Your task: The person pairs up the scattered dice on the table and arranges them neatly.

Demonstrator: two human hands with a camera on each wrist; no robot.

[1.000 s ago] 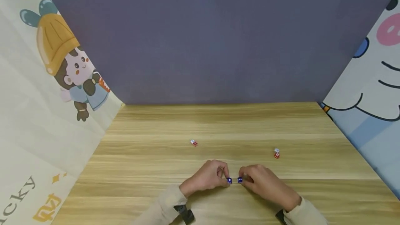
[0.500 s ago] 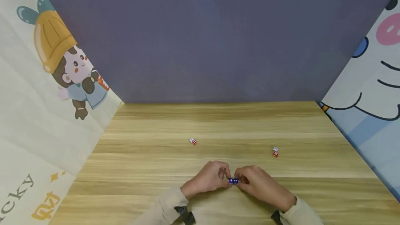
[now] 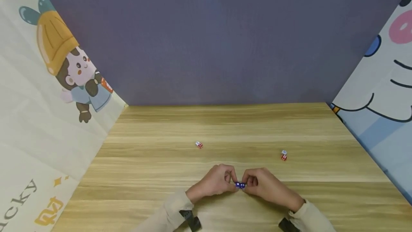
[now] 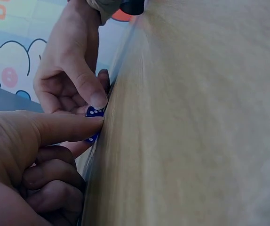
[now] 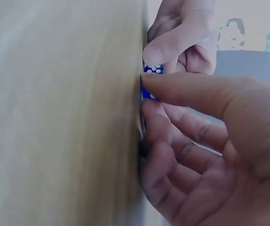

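Note:
Two blue dice with white pips sit side by side, touching, on the wooden tabletop in the head view. My left hand [image 3: 217, 182] pinches the left blue die [image 3: 238, 184] between thumb and forefinger. From the other side, my right hand [image 3: 268, 187] pinches the right blue die [image 3: 243, 185] the same way. Thumbs and fingers partly cover both dice in the wrist views. A pip-marked blue face [image 4: 95, 112] shows beyond my left thumb in the left wrist view.
Farther back on the wooden table [image 3: 154, 174] lies a white die [image 3: 197, 143] against a red die [image 3: 200, 146]. Another white die [image 3: 284, 152] and red die [image 3: 284, 157] lie at the right. A grey panel [image 3: 206, 46] rises behind.
My right hand has moved left with its blue die, closing the gap to the other blue die. My left hand has barely moved.

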